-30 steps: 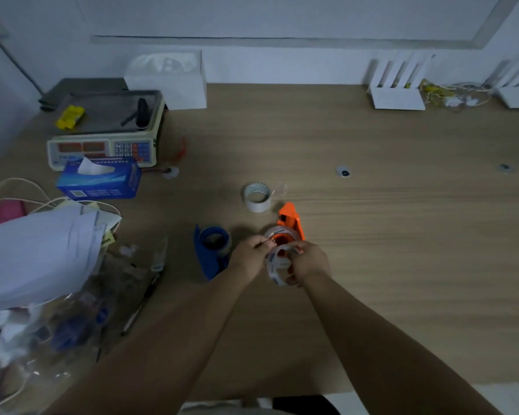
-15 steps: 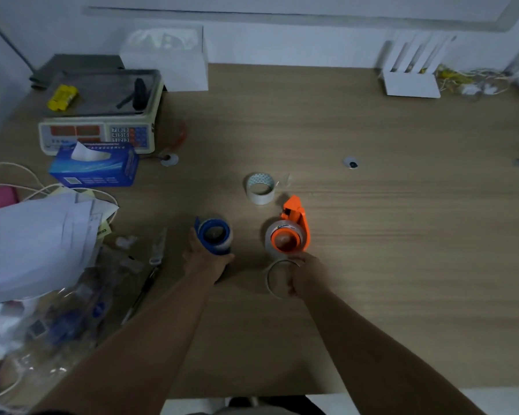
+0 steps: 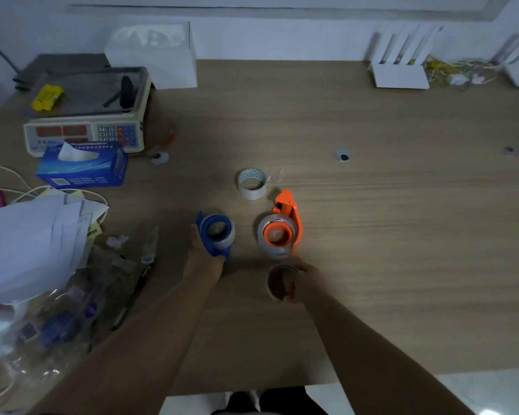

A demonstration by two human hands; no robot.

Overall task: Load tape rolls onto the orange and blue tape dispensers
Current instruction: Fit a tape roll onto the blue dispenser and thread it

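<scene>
The orange tape dispenser [image 3: 285, 227] lies on the wooden table with a clear tape roll around its orange hub. Just in front of it, my right hand [image 3: 304, 283] grips a thin, nearly empty tape core ring [image 3: 277, 282] resting on the table. To the left, my left hand [image 3: 203, 253] holds the blue tape dispenser [image 3: 215, 235], which also carries a clear roll on its hub. A white tape roll [image 3: 251, 184] stands loose behind both dispensers.
A weighing scale [image 3: 84, 121], a blue tissue box [image 3: 83, 167] and a white box [image 3: 152, 55] sit at the back left. Papers [image 3: 33, 244], cables and plastic bags crowd the left edge. White racks [image 3: 397, 59] stand at the back right. The table's front edge [image 3: 372, 374] is near.
Both hands were together at the orange dispenser. My left hand moved left onto the blue dispenser, and my right hand drew the thin core ring back toward me.
</scene>
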